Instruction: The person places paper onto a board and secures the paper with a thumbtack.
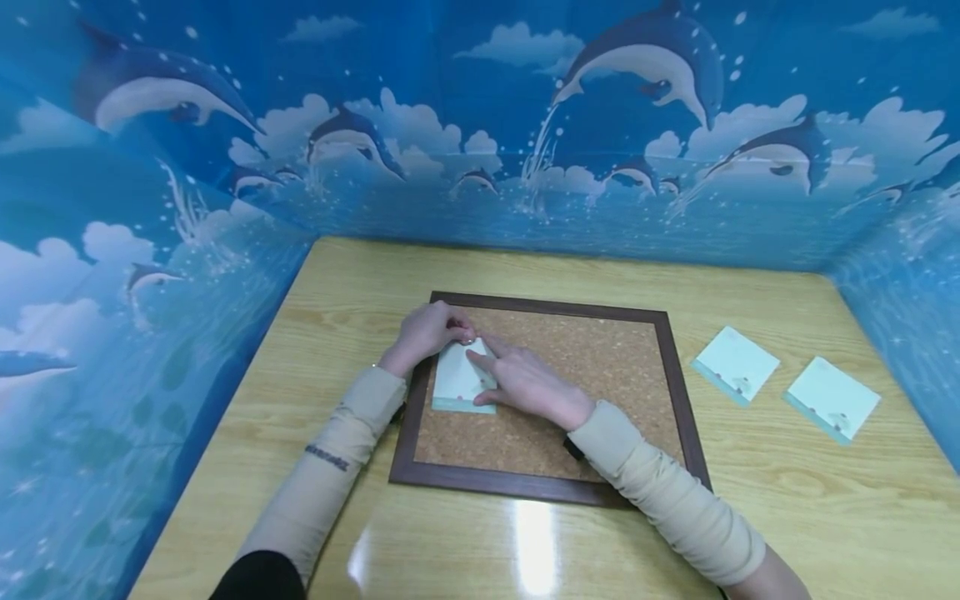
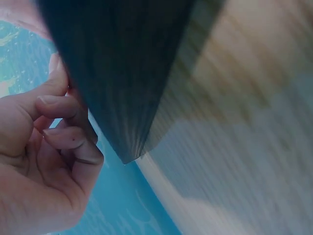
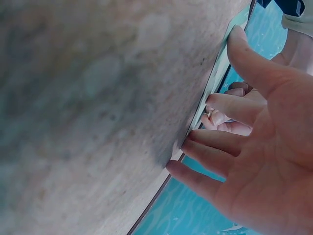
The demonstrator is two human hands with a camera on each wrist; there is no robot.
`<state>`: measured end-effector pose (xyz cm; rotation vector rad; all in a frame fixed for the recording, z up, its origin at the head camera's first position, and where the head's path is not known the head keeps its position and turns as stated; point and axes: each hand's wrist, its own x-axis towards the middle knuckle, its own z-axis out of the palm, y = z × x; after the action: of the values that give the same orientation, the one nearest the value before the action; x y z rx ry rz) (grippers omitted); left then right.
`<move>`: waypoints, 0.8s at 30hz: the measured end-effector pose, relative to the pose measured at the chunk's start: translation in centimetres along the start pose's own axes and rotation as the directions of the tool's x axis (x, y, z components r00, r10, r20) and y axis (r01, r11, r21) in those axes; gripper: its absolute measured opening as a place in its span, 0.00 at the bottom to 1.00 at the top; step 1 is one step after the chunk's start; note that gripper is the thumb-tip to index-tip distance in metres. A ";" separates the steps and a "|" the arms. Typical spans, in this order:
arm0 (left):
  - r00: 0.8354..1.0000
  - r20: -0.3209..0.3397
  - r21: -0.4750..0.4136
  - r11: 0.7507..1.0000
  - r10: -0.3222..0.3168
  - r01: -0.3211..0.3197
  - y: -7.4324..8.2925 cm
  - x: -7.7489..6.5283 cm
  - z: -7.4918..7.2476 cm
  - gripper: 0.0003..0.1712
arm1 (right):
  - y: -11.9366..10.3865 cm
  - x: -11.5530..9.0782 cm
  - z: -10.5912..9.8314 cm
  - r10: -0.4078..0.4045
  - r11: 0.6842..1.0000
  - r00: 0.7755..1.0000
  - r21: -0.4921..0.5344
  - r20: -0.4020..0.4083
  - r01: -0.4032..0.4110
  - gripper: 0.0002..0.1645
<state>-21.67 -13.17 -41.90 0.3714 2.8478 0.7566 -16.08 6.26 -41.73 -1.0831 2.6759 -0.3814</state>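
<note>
Pale-green, one note (image 1: 453, 382) lies on the corkboard (image 1: 600, 354), mid-frame; the left hand (image 1: 427, 333) pinches a likely pin (image 3: 209, 113) at its top, the right hand (image 1: 528, 383) presses it, fingers straight. Fastening looks unfinished; two loose notes (image 1: 737, 365) at frame right seemingly remain.

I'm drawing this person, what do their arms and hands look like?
The left sleeve and right sleeve are cream, wrinkled and cuffed. The left one has a dark marking. A small black thing shows by the right cuff. The left hand and right hand wear no gloves.
</note>
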 end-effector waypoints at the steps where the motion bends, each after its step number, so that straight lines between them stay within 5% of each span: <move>1: 1.000 0.002 0.003 1.000 -0.005 0.005 0.0 0.0 0.0 0.09 | 0.0 0.0 0.0 0.002 1.000 1.000 0.000 0.004 -0.002 0.47; 13: 1.000 -0.008 0.095 0.995 -0.018 0.019 1.0 0.5 0.4 0.08 | 0.1 0.1 0.0 0.013 1.000 1.000 -0.005 0.011 -0.012 0.47; 24: 0.997 0.054 0.115 0.991 0.058 -0.063 0.5 0.8 0.8 0.11 | 0.0 0.1 0.1 -0.008 0.999 1.000 -0.032 -0.002 0.008 0.47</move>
<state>-22.12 -12.20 -42.42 0.4884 2.8517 0.5841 -16.16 6.19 -41.83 -1.1029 2.6899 -0.3421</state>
